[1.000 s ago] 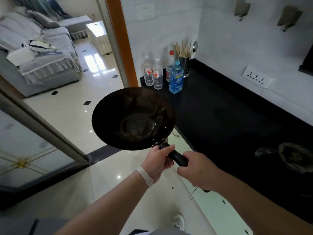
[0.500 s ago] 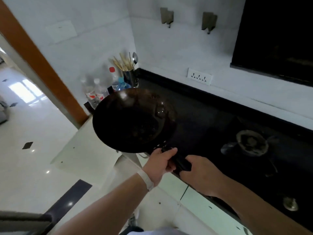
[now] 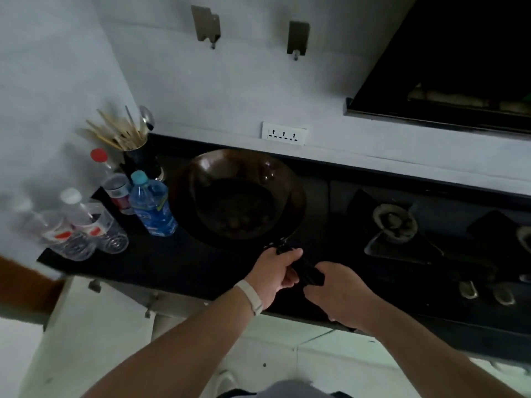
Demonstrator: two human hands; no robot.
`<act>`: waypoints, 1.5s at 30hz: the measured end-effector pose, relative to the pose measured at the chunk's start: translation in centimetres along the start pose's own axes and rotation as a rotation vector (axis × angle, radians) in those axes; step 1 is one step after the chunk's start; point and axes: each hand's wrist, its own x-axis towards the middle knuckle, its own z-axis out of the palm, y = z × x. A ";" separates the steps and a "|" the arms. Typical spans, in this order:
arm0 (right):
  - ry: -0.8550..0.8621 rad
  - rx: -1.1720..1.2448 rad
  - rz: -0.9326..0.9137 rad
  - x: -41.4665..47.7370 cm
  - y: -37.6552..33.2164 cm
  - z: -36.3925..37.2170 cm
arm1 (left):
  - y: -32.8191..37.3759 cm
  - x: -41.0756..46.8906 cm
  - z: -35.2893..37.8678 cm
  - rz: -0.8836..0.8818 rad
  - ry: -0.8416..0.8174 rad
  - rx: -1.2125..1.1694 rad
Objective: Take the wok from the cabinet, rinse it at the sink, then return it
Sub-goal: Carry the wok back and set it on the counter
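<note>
A dark round wok (image 3: 238,196) is held over the black countertop (image 3: 178,259), just right of the bottles. Its black handle points back toward me. My left hand (image 3: 275,275), with a white wristband, is wrapped around the handle close to the pan. My right hand (image 3: 339,291) grips the handle's end just behind it. Whether the wok's bottom touches the counter, I cannot tell. No sink or cabinet interior shows.
A blue-capped bottle (image 3: 152,205), several clear bottles (image 3: 86,225) and a cup of chopsticks (image 3: 135,150) stand at the counter's left. A gas burner (image 3: 396,222) and knobs lie to the right, under a black hood (image 3: 459,67). A wall socket (image 3: 283,135) is behind.
The view has swung right from the living room doorway to the counter. The wok, held in both hands throughout, has moved right and over the countertop beside the bottles.
</note>
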 end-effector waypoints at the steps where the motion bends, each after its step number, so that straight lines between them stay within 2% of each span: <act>1: 0.012 0.011 0.015 0.2 -0.6 0.4 | 0.4 0.4 -0.6 -0.008 -0.015 0.009; 8: 0.085 0.030 0.102 1.6 -2.3 1.6 | 1.5 3.4 -2.8 -0.055 -0.142 0.059; 12: 0.105 0.048 0.117 3.0 -1.6 1.8 | 1.6 5.1 -2.8 -0.093 -0.157 0.072; 22: 0.085 -0.061 0.102 7.3 0.2 1.0 | 2.8 8.9 -1.6 -0.300 -0.012 0.119; 36: 0.007 -0.087 0.107 11.1 1.6 0.4 | 2.4 12.6 -1.1 -0.372 0.062 0.076; 45: -0.009 -0.126 0.091 12.7 2.1 0.3 | 1.7 14.1 -1.3 -0.358 0.103 -0.005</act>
